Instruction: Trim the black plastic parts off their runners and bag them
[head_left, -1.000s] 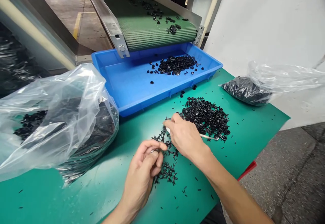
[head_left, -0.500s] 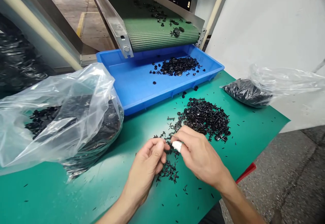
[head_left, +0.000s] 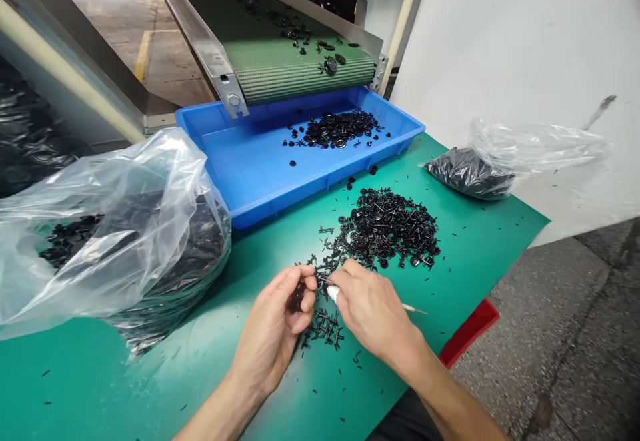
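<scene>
Starting at our far left, we have the big clear bag (head_left: 115,227) slumped on the green mat (head_left: 150,374), dark with black parts inside, and just right of it the blue tray (head_left: 260,161) sits under the lip of the green conveyor belt (head_left: 285,67) with a scatter of black pieces at its back. Now to the middle — our left hand (head_left: 280,321) is curled, thumb and fingertips pinched on a small black part (head_left: 300,292) that we can barely make out between them. Directly to its right, nearly touching, our right hand (head_left: 373,307) is closed around a thin stick tool (head_left: 414,308), its pale shaft poking out to the right past the palm and its white tip (head_left: 333,293) aimed left at the pinched part, so the tool's long axis runs left-right across the mat. Just below both hands lies a small cluster of branched black sprues (head_left: 325,331). Up and to the right of the hands — nearer the right one — spreads the loose pile of black parts (head_left: 385,227), and far right a smaller clear bag (head_left: 500,157) holds more dark pieces at the mat's edge
</scene>
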Tool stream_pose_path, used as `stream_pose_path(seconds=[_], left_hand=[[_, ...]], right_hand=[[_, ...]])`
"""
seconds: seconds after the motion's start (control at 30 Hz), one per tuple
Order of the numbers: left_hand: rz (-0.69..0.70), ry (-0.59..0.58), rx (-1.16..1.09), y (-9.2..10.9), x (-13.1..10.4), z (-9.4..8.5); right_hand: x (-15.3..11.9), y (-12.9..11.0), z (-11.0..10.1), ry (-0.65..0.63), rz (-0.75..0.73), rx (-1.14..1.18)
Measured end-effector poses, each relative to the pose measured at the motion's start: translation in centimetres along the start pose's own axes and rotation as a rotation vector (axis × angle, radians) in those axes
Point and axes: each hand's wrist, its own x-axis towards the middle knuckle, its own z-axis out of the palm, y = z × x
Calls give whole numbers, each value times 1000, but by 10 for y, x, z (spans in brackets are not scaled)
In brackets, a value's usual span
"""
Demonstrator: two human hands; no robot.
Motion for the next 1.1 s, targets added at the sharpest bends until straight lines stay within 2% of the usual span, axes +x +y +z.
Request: stream_pose_path(seconds=[0.2,0.33,0.47,0.6,0.67,0.73,0.87,1.0,1.1], left_hand=[[-3,14,132,1,1,2],[16,13,144,0,1,2],[65,63,95,1,1,3],[116,101,90,2,-1,2],[87,60,174,1,-2,1],[29,-34,285,-1,-3,0],[-88,-205,308,-4,-3,-3],[-151,-238,175,-5,-1,-2],[-141,-188,99,-8,-1,-1]], right_hand=[[-3,2,2,12,-12,62],[-5,-7,1,-23,15,-44],[-1,-16,2,-51,40,-103],[-4,-11,3,10,26,119],[-9,-7,1,91,38,291],[-15,-5,-1,155,44,410],[-25,-8,-7,209,20,467],[-34,-8,-11,137,-67,437],[-41,-2,-10,159,-94,369]])
